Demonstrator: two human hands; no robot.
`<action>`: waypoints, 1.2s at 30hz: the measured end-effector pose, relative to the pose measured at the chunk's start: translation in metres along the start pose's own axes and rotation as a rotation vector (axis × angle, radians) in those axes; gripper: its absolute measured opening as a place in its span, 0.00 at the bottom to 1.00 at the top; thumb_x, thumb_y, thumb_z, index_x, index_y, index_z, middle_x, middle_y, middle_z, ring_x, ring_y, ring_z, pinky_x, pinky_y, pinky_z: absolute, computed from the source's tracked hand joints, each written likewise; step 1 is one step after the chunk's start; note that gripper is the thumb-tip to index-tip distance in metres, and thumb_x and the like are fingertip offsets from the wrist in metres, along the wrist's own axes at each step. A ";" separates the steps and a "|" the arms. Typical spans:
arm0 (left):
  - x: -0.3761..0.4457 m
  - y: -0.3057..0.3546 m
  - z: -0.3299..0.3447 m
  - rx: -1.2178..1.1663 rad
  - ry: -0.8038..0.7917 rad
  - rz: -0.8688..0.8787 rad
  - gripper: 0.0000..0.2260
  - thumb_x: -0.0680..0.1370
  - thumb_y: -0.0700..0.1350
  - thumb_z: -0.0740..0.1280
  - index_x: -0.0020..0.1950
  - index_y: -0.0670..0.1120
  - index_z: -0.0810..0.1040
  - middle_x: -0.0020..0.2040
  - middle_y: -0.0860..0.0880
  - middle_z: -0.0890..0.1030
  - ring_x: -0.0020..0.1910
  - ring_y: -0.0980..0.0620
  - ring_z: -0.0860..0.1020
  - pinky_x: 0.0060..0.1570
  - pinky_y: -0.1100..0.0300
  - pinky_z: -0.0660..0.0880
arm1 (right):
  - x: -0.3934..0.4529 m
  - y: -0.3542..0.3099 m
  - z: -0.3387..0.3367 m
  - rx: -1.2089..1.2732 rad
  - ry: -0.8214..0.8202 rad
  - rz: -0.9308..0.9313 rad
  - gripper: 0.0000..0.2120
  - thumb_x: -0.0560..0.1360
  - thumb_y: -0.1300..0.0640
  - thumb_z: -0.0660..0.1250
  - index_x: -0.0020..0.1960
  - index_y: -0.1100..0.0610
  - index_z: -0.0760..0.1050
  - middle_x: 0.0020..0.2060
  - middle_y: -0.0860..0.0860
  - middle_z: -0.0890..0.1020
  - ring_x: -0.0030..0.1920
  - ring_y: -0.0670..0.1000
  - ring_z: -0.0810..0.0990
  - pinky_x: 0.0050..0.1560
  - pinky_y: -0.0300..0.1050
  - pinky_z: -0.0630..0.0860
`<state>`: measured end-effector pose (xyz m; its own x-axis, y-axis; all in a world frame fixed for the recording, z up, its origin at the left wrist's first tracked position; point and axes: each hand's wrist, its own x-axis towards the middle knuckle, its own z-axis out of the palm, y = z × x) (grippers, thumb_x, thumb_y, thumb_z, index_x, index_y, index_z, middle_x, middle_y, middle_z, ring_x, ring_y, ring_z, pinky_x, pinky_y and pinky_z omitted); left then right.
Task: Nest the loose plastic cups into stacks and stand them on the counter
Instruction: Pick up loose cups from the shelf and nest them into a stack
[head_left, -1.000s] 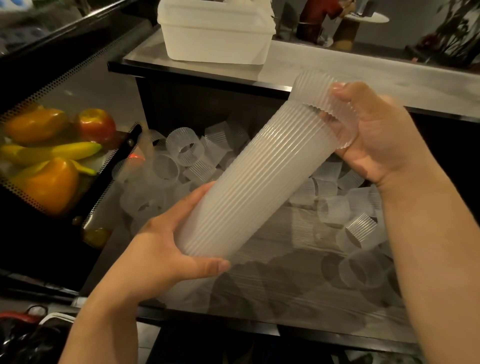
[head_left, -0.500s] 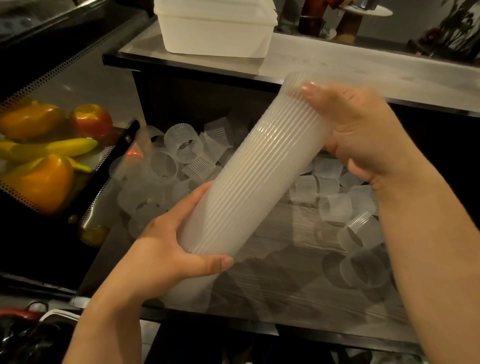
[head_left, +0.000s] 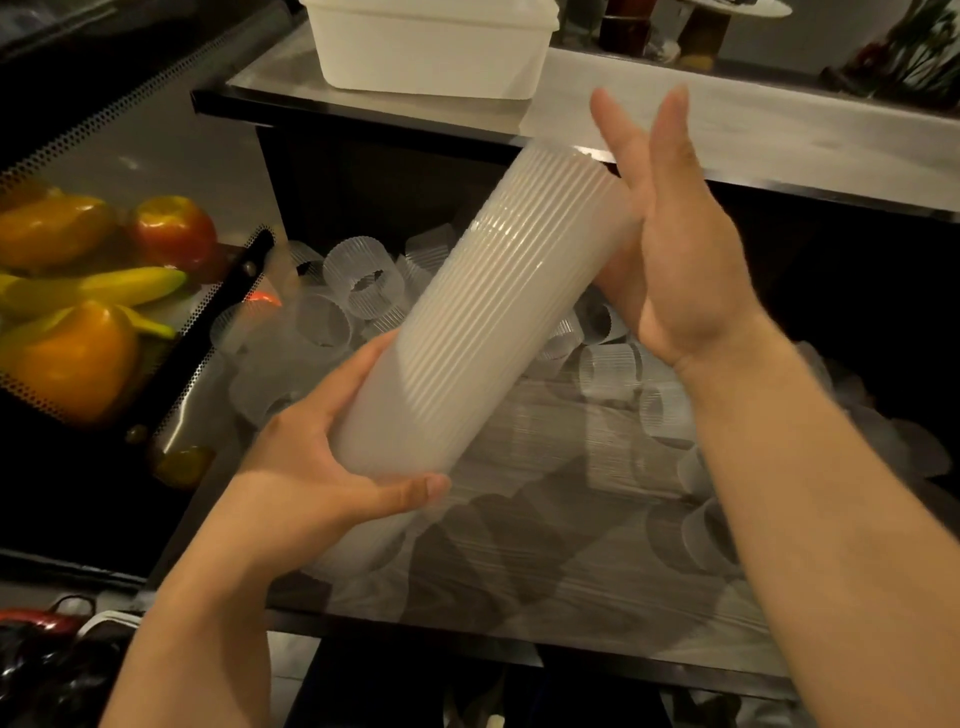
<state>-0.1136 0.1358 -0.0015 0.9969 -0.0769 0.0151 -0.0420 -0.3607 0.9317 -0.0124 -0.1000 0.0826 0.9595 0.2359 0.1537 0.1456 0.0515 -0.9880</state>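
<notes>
A long stack of nested ribbed translucent plastic cups slants across the middle, its lower end near me and its upper end toward the counter. My left hand grips the lower end, thumb across the front. My right hand presses its flat palm against the upper end, fingers straight and pointing up. Several loose cups lie scattered on the lower shelf behind and under the stack. The grey counter runs across the top.
A white plastic tub stands on the counter at the back left. Left of the shelf, a perforated metal tray holds orange peppers, a red apple and yellow bananas. Dark bags lie at the bottom left.
My right hand pushed the top cup down flush onto the stack, then uncurled; its flat palm now presses the stack's end. The stack has moved slightly.
</notes>
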 end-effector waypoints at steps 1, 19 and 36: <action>0.000 -0.001 -0.002 -0.012 0.023 -0.003 0.43 0.49 0.66 0.77 0.61 0.84 0.65 0.58 0.75 0.74 0.55 0.72 0.74 0.49 0.66 0.71 | 0.003 0.009 0.002 0.094 0.056 -0.025 0.29 0.80 0.35 0.45 0.77 0.44 0.59 0.72 0.50 0.72 0.70 0.52 0.73 0.70 0.60 0.68; -0.009 -0.015 -0.034 -0.103 0.195 0.014 0.47 0.52 0.61 0.80 0.69 0.74 0.67 0.61 0.66 0.77 0.57 0.65 0.78 0.52 0.60 0.79 | -0.077 0.203 0.143 -1.328 -0.645 -0.045 0.23 0.74 0.36 0.64 0.66 0.43 0.76 0.78 0.57 0.52 0.77 0.62 0.47 0.74 0.67 0.41; -0.007 -0.015 -0.019 -0.002 0.049 -0.069 0.48 0.53 0.60 0.85 0.66 0.80 0.64 0.56 0.72 0.74 0.54 0.63 0.76 0.49 0.63 0.74 | -0.083 0.146 0.022 -0.220 0.070 0.257 0.08 0.71 0.52 0.74 0.44 0.57 0.83 0.58 0.35 0.79 0.65 0.40 0.74 0.69 0.46 0.71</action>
<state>-0.1191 0.1591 -0.0091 0.9995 -0.0061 -0.0316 0.0273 -0.3621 0.9317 -0.0757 -0.0904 -0.0739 0.9848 0.1461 -0.0944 -0.0619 -0.2128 -0.9751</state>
